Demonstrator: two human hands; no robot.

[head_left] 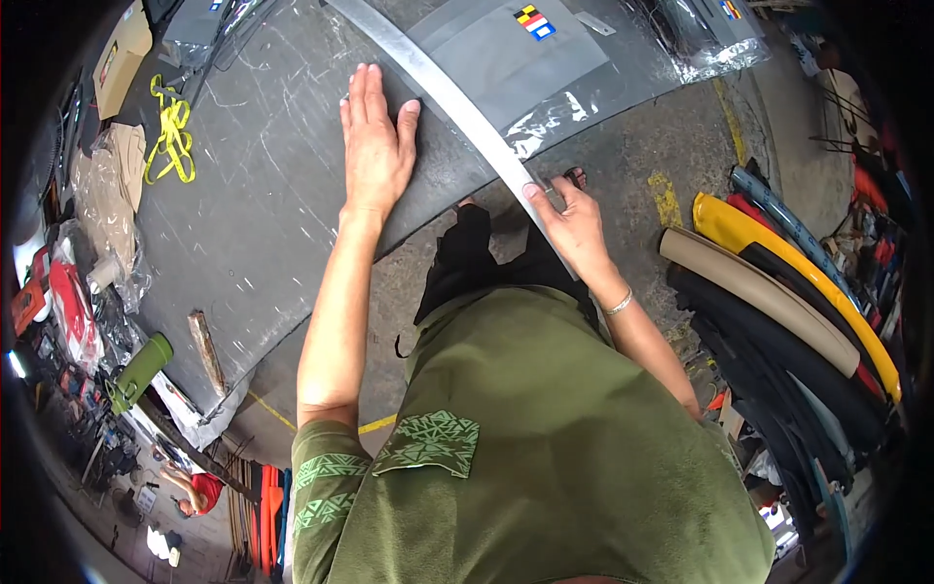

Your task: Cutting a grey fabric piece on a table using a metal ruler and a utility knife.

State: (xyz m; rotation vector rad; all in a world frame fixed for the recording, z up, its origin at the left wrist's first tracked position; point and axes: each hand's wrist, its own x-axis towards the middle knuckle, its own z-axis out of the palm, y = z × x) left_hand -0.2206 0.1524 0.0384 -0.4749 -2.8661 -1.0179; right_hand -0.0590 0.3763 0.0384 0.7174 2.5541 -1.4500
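Note:
My left hand (377, 156) lies flat, fingers stretched out, on the scratched dark grey tabletop (258, 185), left of a long metal straightedge (443, 90). The straightedge runs from the far edge of the table toward me and passes its near edge; the fisheye view makes it look bent. My right hand (576, 229) grips its near end, thumb on top and fingers curled at the far side. Right of the straightedge is a grey sheet (486, 73) with a small coloured flag print (534, 21), along with shiny clear plastic (556, 125).
A yellow strap (171, 136), a cardboard box (124, 58) and a wooden stick (205, 350) lie along the table's left side. Rolls of material, including a beige roll (759, 297) and a yellow roll (808, 273), are at right. Another person (202, 492) is far off at lower left.

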